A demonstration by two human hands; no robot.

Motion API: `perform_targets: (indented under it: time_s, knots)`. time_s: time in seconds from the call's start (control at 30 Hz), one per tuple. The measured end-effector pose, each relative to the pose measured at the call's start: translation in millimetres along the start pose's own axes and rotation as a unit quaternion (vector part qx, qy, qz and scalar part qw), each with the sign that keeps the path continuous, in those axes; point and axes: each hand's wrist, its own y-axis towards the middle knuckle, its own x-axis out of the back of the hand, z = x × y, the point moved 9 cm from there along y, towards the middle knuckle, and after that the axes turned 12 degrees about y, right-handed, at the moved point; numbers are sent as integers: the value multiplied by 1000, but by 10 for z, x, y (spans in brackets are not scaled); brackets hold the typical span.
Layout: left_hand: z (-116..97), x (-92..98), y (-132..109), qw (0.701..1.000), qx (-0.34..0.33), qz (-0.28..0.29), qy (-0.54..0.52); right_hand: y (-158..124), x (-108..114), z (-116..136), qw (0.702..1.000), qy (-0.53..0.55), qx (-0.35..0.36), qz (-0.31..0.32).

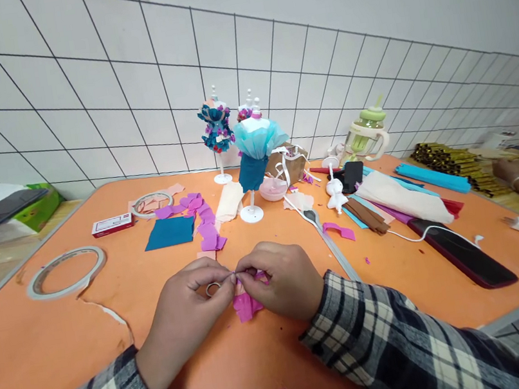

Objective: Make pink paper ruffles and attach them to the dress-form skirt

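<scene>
The magenta crumpled crepe-paper scrap (247, 305) hangs between our hands just above the wide orange table (44, 356), near its front edge; we judge it feather-light, soft and easily torn, best taken by its gathered top edge with fingertips only; our left hand (184, 313) and right hand (280, 282) both pinch that edge, thumbs and forefingers meeting; a flat clear tape roll (66, 271) lies well apart to the left; a small pale ring (213, 288) sits at our left fingers.
</scene>
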Motion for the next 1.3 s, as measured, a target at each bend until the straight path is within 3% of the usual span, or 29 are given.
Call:
perform_targets:
  time_s: [0.27,0.53,0.9,1.3]
  knots:
    - [-41,-27,-18,1000,-8,3,1,20,-46,-132,995,66,-76,-8]
    - [-27,-56,-10,1000,-11,5,-28,0,-94,-315,969,177,-172,-22]
    - [-13,-74,10,999,-9,13,-41,-104,-252,-517,898,315,-308,-24]
    - [82,-119,22,993,54,40,-92,-120,-251,-663,828,427,-353,-88]
